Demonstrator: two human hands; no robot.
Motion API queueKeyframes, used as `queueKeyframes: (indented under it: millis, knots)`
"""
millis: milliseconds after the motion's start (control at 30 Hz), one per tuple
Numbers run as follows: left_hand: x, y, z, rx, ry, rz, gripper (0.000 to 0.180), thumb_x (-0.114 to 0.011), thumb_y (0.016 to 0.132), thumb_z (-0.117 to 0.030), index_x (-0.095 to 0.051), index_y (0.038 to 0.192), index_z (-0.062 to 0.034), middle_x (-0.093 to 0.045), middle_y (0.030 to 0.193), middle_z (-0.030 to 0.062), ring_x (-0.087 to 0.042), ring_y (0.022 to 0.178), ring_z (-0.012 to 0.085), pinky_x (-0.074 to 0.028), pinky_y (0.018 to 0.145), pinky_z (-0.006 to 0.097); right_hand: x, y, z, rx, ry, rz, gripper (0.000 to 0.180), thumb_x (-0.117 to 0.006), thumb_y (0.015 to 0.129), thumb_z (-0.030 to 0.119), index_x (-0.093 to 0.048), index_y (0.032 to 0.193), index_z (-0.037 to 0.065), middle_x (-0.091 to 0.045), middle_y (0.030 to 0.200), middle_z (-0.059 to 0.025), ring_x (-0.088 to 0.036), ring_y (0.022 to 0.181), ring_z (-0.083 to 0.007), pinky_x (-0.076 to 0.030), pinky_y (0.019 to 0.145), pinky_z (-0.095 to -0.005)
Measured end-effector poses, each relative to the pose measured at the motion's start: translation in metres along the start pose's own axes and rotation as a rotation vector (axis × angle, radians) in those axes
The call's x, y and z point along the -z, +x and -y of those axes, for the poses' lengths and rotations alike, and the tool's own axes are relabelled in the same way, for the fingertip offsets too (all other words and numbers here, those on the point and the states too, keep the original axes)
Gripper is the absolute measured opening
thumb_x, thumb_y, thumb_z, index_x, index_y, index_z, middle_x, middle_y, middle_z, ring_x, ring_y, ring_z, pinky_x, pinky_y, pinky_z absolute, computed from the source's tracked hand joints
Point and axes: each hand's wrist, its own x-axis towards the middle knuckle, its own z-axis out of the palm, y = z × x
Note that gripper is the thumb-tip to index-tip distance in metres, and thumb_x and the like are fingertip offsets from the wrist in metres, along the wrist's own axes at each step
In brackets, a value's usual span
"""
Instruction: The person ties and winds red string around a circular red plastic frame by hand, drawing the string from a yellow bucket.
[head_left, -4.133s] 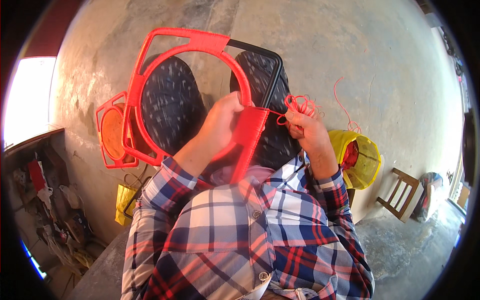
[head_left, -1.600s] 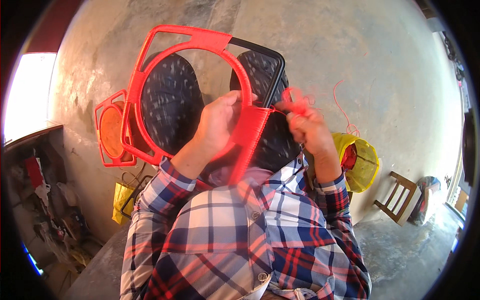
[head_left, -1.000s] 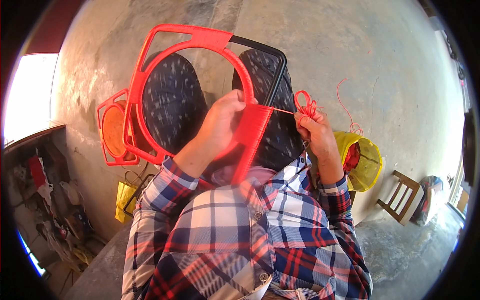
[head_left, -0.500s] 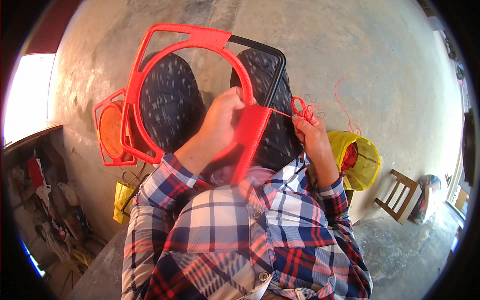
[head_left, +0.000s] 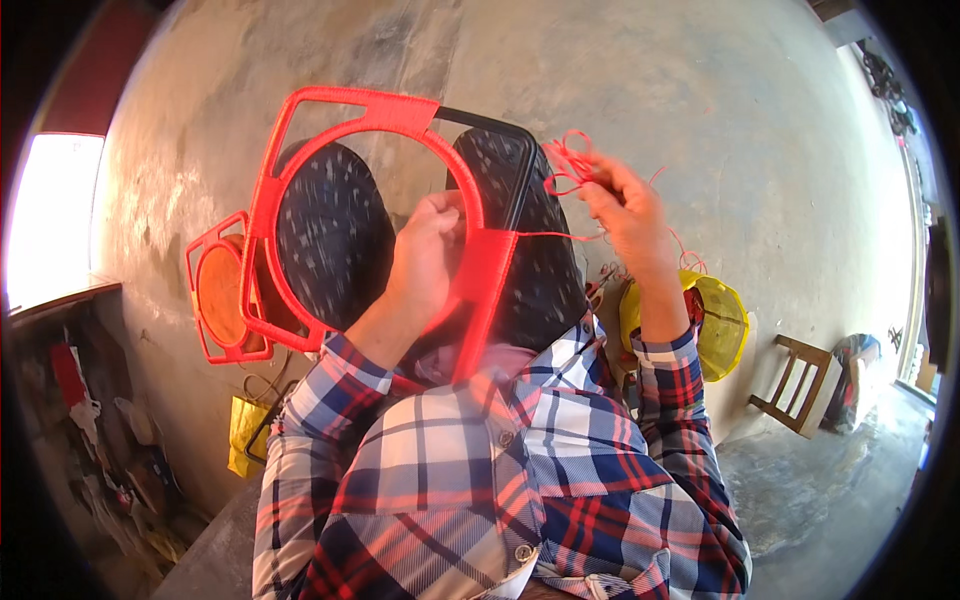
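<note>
Red plastic cord wraps most of the frame (head_left: 350, 110) that lies across the person's lap, a squarish outline with a round ring inside it; one black stretch at its upper right corner is still bare. A smaller wrapped frame (head_left: 215, 290) with an orange disc inside sits on the floor to the left, touching the big one's lower left edge.

The left hand (head_left: 430, 255) is closed around the thickly wound bar at the ring's right side, fingers curled over it. This looks like the sound place to hold: the frame seems stiff and light, and the wound cord gives a ribbed, non-slip grip.

From that bar a single taut strand (head_left: 560, 236) runs right to the right hand (head_left: 625, 205), which pinches a loose bunch of the red cord between thumb and fingertips. The cord seems thin, limp and springy, prone to tangling, so it handles best pinched close to the work and kept under tension.

Further right a yellow basket (head_left: 725, 320) rests on the concrete floor, and beyond it a wooden chair (head_left: 795, 385).

Against half a second ago, the right hand sits slightly higher and further from the bar, so the strand is longer; the left hand's grip is unchanged.
</note>
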Motion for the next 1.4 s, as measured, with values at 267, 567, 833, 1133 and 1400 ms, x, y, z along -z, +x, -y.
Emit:
queueKeyframes:
  millis: [267, 567, 833, 1133, 1400]
  knots:
    - [-0.012, 0.001, 0.005, -0.292, 0.059, 0.128, 0.064, -0.05, 0.078, -0.017, -0.037, 0.139, -0.0029, -0.044, 0.138, 0.0137, -0.048, 0.12, 0.0277, -0.039, 0.102, 0.04, -0.048, 0.021, 0.015, 0.64, -0.713, 0.2, 0.014, -0.069, 0.079, 0.017, -0.066, 0.089, 0.009, -0.062, 0.086, -0.0043, -0.06, 0.091, -0.021, -0.049, 0.072, -0.0337]
    - [-0.011, -0.003, -0.01, 0.005, -0.057, 0.159, 0.07, -0.052, 0.076, -0.033, -0.041, 0.134, 0.0048, -0.05, 0.129, 0.0165, -0.052, 0.117, 0.0256, -0.043, 0.099, 0.038, -0.008, -0.004, -0.007, 0.271, -0.292, 0.031, 0.022, -0.071, 0.077, 0.017, -0.068, 0.096, 0.006, -0.063, 0.095, -0.008, -0.061, 0.089, -0.0225, -0.049, 0.075, -0.0312]
    - [-0.006, 0.0, -0.007, 0.131, -0.145, 0.193, 0.055, -0.05, 0.079, -0.026, -0.049, 0.124, 0.0062, -0.058, 0.117, 0.0174, -0.06, 0.102, 0.0254, -0.049, 0.091, 0.037, -0.037, -0.01, -0.021, 0.277, -0.199, 0.034, 0.01, -0.07, 0.078, 0.011, -0.067, 0.085, 0.004, -0.063, 0.087, -0.0061, -0.061, 0.084, -0.0195, -0.047, 0.074, -0.0296]
    - [-0.012, 0.003, -0.009, 0.221, 0.196, 0.074, 0.03, -0.059, 0.092, -0.028, -0.058, 0.103, 0.0, -0.067, 0.094, 0.0162, -0.067, 0.081, 0.0235, -0.055, 0.071, 0.032, 0.012, -0.059, 0.03, 0.228, 1.08, 0.39, 0.015, -0.061, 0.079, 0.003, -0.047, 0.084, 0.007, -0.059, 0.074, -0.0107, -0.056, 0.065, -0.0233, -0.044, 0.075, -0.0421]
    - [-0.004, 0.009, -0.014, 0.251, 0.275, 0.036, 0.029, -0.059, 0.093, -0.032, -0.059, 0.097, -0.0034, -0.067, 0.086, 0.0151, -0.067, 0.072, 0.0224, -0.055, 0.063, 0.031, 0.07, -0.132, 0.037, 0.137, 1.062, 0.428, 0.024, -0.064, 0.087, 0.014, -0.04, 0.088, 0.008, -0.053, 0.057, -0.0107, -0.042, 0.041, -0.0143, -0.026, 0.04, -0.03]
